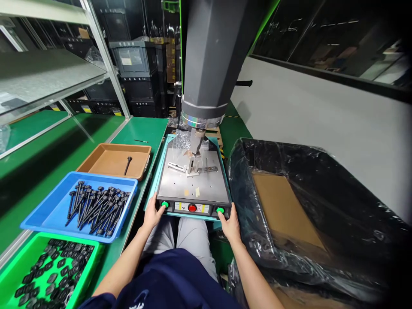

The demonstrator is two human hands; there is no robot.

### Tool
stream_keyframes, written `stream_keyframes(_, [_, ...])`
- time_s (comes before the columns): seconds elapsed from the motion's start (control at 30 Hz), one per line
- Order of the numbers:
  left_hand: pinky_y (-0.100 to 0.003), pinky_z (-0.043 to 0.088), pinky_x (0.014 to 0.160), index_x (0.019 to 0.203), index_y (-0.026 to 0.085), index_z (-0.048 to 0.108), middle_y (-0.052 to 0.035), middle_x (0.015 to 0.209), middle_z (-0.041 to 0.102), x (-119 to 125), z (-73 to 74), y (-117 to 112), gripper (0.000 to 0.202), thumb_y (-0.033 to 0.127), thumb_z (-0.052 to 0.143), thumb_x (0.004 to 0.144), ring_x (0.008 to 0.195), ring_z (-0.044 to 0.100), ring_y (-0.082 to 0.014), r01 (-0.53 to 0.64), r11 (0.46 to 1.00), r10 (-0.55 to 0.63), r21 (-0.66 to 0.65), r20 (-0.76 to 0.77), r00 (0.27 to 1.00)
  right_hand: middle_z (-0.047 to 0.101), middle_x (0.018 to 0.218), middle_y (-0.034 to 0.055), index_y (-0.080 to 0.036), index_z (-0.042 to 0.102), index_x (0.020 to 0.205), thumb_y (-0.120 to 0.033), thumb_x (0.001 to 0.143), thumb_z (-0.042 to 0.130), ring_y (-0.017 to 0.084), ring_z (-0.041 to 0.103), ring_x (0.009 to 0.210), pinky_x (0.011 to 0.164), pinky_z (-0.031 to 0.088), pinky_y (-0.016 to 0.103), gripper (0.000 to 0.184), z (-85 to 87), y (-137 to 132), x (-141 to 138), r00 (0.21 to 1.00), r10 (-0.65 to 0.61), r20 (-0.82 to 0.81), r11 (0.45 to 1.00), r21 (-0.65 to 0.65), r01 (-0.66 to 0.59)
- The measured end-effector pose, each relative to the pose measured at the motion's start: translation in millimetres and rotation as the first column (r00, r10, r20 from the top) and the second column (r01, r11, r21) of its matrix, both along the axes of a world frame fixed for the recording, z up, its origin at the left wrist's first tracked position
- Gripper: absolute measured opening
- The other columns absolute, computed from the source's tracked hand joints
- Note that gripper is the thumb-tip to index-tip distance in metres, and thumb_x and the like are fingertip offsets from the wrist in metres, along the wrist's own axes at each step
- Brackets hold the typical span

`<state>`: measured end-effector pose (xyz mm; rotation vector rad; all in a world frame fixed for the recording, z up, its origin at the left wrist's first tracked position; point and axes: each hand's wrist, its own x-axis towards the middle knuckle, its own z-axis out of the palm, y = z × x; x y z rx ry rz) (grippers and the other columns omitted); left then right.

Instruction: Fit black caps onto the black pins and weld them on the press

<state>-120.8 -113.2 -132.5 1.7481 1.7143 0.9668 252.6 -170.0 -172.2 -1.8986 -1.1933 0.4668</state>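
Note:
A grey press machine (209, 60) stands over a metal base plate (193, 182) with a small fixture (193, 165) under its horn. My left hand (152, 212) rests at the front left corner, thumb on the left green button (165, 204). My right hand (230, 223) rests at the front right corner, thumb on the right green button (220, 210). A red button (192, 208) sits between them. Both hands hold nothing; their fingers curl around the panel's edge.
On the green bench at left stand a blue tray (41, 212) of several black pins, a green tray (19, 266) of small black parts, and a brown tray (109, 161) with one pin. A plastic-lined cardboard box (289, 214) sits at right. Shelving rises at left.

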Motion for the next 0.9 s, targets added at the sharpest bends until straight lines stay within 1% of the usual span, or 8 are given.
stream_keyframes(0.2, [-0.05,0.035,0.114,0.15,0.018,0.031,-0.0161,0.145,0.046,4,-0.8,-2,0.078,0.042,0.062,0.083,0.137,0.044,-0.03,-0.002,1.0,0.002,0.007,0.011,1.0,0.04,0.15,0.0218,-0.012,0.026,0.153,-0.064,0.081,0.053,0.036,0.045,0.133,0.107,0.039,0.048,0.093,2.3,-1,1,1.0,0.009,-0.014,1.0,0.009,-0.009])
stream_keyframes(0.33, [-0.05,0.037,0.112,0.147,0.019,0.036,-0.0153,0.145,0.047,3,2.5,-3,0.077,0.043,0.065,0.08,0.135,0.046,-0.0305,-0.011,1.0,0.012,-0.006,0.038,0.999,0.042,0.149,0.0212,-0.013,0.028,0.152,-0.063,0.08,0.055,0.036,0.046,0.133,0.107,0.039,0.049,0.091,2.2,-1,3,1.0,0.013,-0.02,1.0,0.006,-0.013])
stream_keyframes(0.4, [-0.051,0.039,0.111,0.144,0.018,0.042,-0.0156,0.141,0.051,4,9.7,-2,0.072,0.043,0.066,0.08,0.132,0.049,-0.0312,-0.058,0.998,0.058,-0.003,0.046,0.997,0.042,0.148,0.0204,-0.014,0.03,0.152,-0.063,0.08,0.055,0.035,0.046,0.133,0.107,0.04,0.049,0.09,0.0,-1,5,1.0,0.011,-0.027,1.0,0.012,-0.011])
stream_keyframes(0.53, [-0.05,0.038,0.112,0.134,0.016,0.054,-0.0159,0.136,0.054,16,37.3,7,0.056,0.038,0.063,0.083,0.13,0.05,-0.0304,-0.118,0.98,0.104,0.159,0.093,0.99,0.048,0.144,0.0183,-0.018,0.036,0.149,-0.063,0.079,0.058,0.034,0.049,0.13,0.105,0.042,0.048,0.086,-5.5,-1,9,0.998,0.013,-0.054,0.998,0.059,-0.01])
stream_keyframes(0.63, [-0.046,0.043,0.106,0.135,0.02,0.053,-0.0135,0.13,0.06,36,61.4,22,0.052,0.034,0.061,0.085,0.124,0.056,-0.0266,0.051,0.989,-0.089,0.138,0.282,0.955,0.054,0.136,0.0179,-0.018,0.046,0.142,-0.063,0.079,0.059,0.034,0.054,0.124,0.1,0.047,0.049,0.078,-1.4,1,10,0.998,0.011,-0.066,0.993,0.119,-0.003])
stream_keyframes(0.7, [-0.043,0.047,0.101,0.141,0.02,0.047,-0.0132,0.126,0.063,53,74.8,36,0.059,0.032,0.062,0.085,0.12,0.058,-0.0244,0.197,0.977,-0.212,0.081,0.444,0.87,0.052,0.135,0.0195,-0.016,0.054,0.135,-0.063,0.08,0.06,0.034,0.056,0.121,0.098,0.049,0.05,0.072,9.7,2,7,0.998,-0.041,-0.046,0.982,0.181,0.049])
stream_keyframes(0.8, [-0.042,0.046,0.101,0.148,0.022,0.037,-0.0137,0.128,0.062,79,88.6,57,0.07,0.029,0.064,0.084,0.122,0.057,-0.023,0.337,0.94,-0.305,0.056,0.579,0.756,0.051,0.134,0.0208,-0.015,0.059,0.126,-0.057,0.083,0.061,0.033,0.055,0.121,0.099,0.05,0.051,0.061,37.0,7,-5,0.993,-0.117,0.001,0.94,0.324,0.111])
stream_keyframes(0.9, [-0.043,0.045,0.102,0.152,0.024,0.03,-0.0142,0.133,0.059,100,94.7,76,0.078,0.027,0.066,0.082,0.126,0.054,-0.0248,0.394,0.916,-0.359,0.068,0.575,0.735,0.057,0.126,0.0186,-0.016,0.06,0.124,-0.047,0.087,0.059,0.03,0.059,0.114,0.093,0.054,0.048,0.048,67.3,14,-25,0.999,-0.039,-0.02,0.915,0.402,0.043])
